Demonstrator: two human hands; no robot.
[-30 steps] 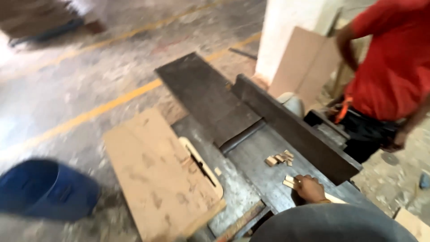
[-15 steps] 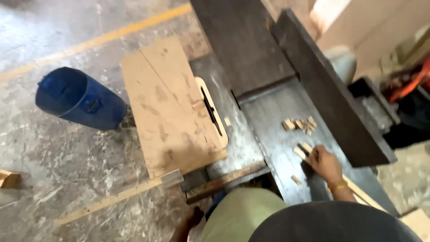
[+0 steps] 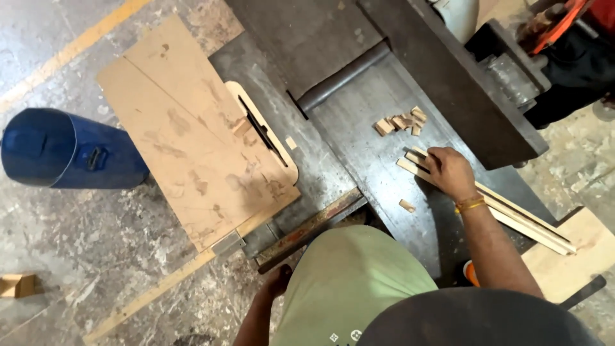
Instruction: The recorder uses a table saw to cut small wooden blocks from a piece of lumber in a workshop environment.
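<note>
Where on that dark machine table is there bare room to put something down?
The far slab beyond the round bar shows nothing on it. The near table is bare between that bar and the small wood blocks. It is crowded where the right hand rests on the thin wooden strips.

To my far left a blue drum point(image 3: 67, 157) lies on its side on the concrete floor point(image 3: 77, 256); a cardboard sheet point(image 3: 186, 141) lies just right of it, against the machine table point(image 3: 359, 147); a yellow line point(image 3: 70, 48) crosses the floor far left; a small wood block point(image 3: 18, 285) sits near left; small offcuts point(image 3: 401, 121) cluster on the table by the dark fence point(image 3: 448, 77).
</note>
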